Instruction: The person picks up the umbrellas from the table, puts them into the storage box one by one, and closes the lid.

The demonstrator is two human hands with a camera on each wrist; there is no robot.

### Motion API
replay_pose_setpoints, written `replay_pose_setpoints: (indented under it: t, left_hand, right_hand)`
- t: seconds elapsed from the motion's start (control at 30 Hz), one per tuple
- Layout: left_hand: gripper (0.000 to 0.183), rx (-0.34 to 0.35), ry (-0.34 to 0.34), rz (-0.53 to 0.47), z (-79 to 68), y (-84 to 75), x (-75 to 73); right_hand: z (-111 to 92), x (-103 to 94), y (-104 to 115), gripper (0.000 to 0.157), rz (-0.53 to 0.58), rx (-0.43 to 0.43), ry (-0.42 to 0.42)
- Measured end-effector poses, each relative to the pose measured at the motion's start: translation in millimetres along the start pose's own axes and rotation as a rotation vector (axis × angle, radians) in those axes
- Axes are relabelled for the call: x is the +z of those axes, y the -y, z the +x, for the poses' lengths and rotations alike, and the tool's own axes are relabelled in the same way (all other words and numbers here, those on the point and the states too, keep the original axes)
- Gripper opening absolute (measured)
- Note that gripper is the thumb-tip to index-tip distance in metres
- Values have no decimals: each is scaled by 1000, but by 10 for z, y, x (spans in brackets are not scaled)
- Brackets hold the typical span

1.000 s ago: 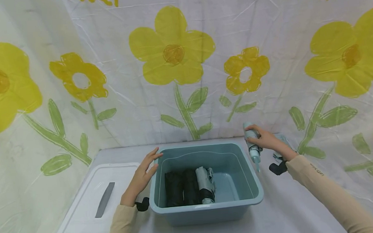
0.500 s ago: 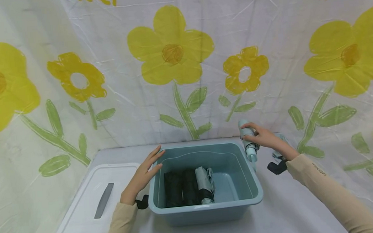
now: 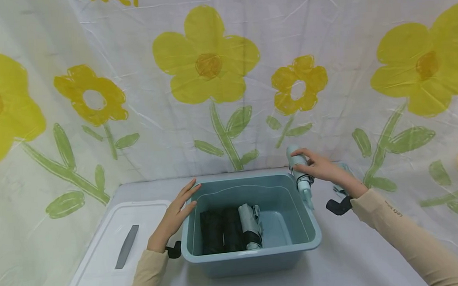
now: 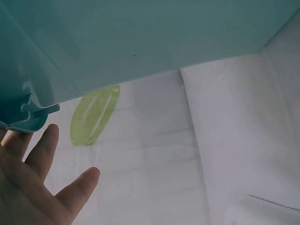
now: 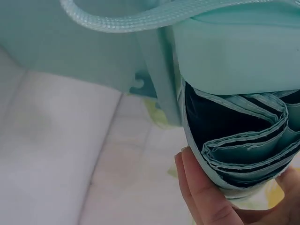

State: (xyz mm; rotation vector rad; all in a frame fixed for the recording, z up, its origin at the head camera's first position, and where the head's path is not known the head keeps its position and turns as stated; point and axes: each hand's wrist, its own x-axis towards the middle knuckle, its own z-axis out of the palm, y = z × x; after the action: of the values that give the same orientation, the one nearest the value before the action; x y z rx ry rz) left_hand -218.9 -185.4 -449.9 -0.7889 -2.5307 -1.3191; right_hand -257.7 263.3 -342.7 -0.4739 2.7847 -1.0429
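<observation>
My right hand (image 3: 318, 165) grips a light teal folding umbrella (image 3: 303, 184) at the right rim of the blue-green plastic bin (image 3: 252, 264). In the right wrist view, fingers and thumb wrap the umbrella's (image 5: 234, 61) rolled fabric; its pale handle and a braided wrist cord face the camera. My left hand (image 3: 174, 213) rests at the bin's left rim, fingers spread and fairly straight; the left wrist view has its fingertips right under the rim's edge. Inside the bin lie two black rolled bundles (image 3: 222, 231) and a grey-blue folded umbrella (image 3: 250, 222) with a dark band, side by side.
A white lid (image 3: 102, 260) with a grey handle (image 3: 127, 247) lies left of the bin. Another light blue item (image 3: 344, 168) sits behind my right wrist, partly hidden. A flower-print curtain (image 3: 149, 134) hangs along the table's back edge.
My right hand has carried the teal umbrella left, from beside the bin to over its right rim. The left hand stays at the left rim.
</observation>
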Motion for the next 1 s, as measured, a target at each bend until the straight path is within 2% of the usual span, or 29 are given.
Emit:
replay_pose_setpoints:
  t: [0.23, 0.63, 1.0]
  left_hand:
    - [50, 21, 4, 5, -5, 21, 17]
    - [48, 33, -5, -13, -3, 36, 34]
    - [47, 29, -17, -20, -1, 18, 31]
  right_hand:
    - [-27, 62, 40, 50, 23, 0, 37]
    - [-72, 216, 149, 49, 84, -54, 96]
    - [-86, 345, 308, 48, 92, -43, 142]
